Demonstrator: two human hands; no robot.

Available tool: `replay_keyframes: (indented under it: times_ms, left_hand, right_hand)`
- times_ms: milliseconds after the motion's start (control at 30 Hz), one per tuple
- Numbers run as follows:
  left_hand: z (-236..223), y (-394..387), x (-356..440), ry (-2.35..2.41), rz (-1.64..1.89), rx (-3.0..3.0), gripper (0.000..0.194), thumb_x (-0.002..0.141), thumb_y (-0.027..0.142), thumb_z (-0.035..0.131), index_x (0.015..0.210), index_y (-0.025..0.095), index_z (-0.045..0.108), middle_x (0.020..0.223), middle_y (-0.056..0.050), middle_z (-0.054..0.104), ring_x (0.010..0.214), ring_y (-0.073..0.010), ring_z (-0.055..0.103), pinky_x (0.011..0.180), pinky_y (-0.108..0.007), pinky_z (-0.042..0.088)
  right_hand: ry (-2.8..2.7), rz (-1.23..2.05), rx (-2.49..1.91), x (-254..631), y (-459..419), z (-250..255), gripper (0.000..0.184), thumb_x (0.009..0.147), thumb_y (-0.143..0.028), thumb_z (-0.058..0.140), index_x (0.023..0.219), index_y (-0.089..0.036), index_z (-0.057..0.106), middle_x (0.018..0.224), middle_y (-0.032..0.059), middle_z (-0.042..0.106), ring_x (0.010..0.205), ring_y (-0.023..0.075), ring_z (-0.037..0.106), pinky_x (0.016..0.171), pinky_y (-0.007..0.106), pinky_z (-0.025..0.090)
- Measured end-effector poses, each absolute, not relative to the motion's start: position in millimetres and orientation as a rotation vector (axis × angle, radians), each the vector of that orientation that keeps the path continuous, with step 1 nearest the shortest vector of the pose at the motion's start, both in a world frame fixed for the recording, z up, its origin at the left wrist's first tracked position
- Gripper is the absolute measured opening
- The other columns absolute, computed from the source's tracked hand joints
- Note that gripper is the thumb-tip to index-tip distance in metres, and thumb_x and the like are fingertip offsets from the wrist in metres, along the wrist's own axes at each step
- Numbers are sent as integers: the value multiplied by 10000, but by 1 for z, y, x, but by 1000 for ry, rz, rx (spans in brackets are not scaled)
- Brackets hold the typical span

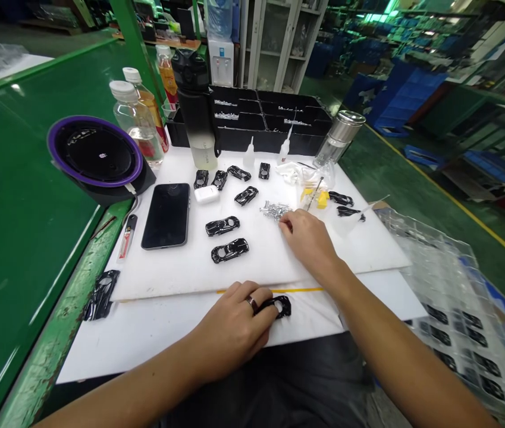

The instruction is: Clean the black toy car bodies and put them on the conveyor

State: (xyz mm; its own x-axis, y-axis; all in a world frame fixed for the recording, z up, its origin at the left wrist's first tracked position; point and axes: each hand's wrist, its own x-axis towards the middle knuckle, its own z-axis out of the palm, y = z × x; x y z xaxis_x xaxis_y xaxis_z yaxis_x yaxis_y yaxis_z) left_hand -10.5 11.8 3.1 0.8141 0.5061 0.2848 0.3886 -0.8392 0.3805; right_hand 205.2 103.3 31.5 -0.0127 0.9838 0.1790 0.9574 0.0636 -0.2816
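My left hand [232, 330], wearing a ring, is closed over a glossy black toy car body [281, 307] at the near edge of the white plastic board [176, 279]. My right hand [308, 241] rests on the board with curled fingertips beside a pile of silver screws [275, 209]. I cannot tell if those fingers hold a screw. Several similar black car bodies, such as one [229, 250] and another [222, 226], lie on the board. A further black car piece [100, 295] lies off the board on the left.
A black smartphone [166, 216], white earbud case [206, 194] and utility knife [127, 238] lie left. Behind stand a black compartment tray [261, 116], bottles and a purple-rimmed round dish [95, 151]. A clear blister tray [457, 315] holding black car pieces sits right.
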Motion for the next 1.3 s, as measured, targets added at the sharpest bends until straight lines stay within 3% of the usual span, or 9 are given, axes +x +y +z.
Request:
replay_keyframes:
  times_ms: [500,633,767,900,1100,1300]
  left_hand:
    - [4,12,-10,679,551,2675,231,946,125,552,1164,167,616,1186,-100,630,1033,-267,545,860,-446,525]
    - [4,12,-10,676,545,2671,225,953,129,547,1164,167,613,1191,-96,628,1034,-268,544,861,-447,525]
    - [3,12,-11,675,543,2674,234,944,130,563,1169,168,613,1197,-98,629,1034,-271,546,859,-446,528]
    - [2,12,-11,672,552,2676,239,937,132,574,1171,167,614,1199,-102,632,1033,-273,548,859,-447,531]
    - [4,13,-10,673,556,2685,223,946,134,564,1158,164,627,1175,-103,642,1020,-265,556,851,-443,534]
    - [4,13,-10,668,592,2692,218,973,141,534,1162,162,640,1185,-112,652,1053,-271,562,863,-449,533]
  right_hand:
    - [-1859,201,-1871,210,97,36,144,939,-199,567,873,-206,695,876,35,714,808,206,632,765,344,445]
    - [-1798,259,-1809,212,96,33,100,896,-213,641,935,-196,732,897,37,717,813,198,640,811,359,481]
    - [-1715,338,-1735,212,94,35,232,903,-256,647,1107,-194,738,913,39,717,824,186,647,839,361,521]
    - [-1536,680,-1587,208,82,43,470,876,-350,708,1312,-182,656,857,4,688,676,124,610,667,285,548]
    - [-1376,1007,-1423,199,50,59,281,874,-333,719,1135,-237,762,781,-6,650,730,129,604,696,277,545]
    - [-1145,1201,-1353,200,26,58,222,793,-360,825,910,-204,718,803,20,736,706,155,697,626,261,581]
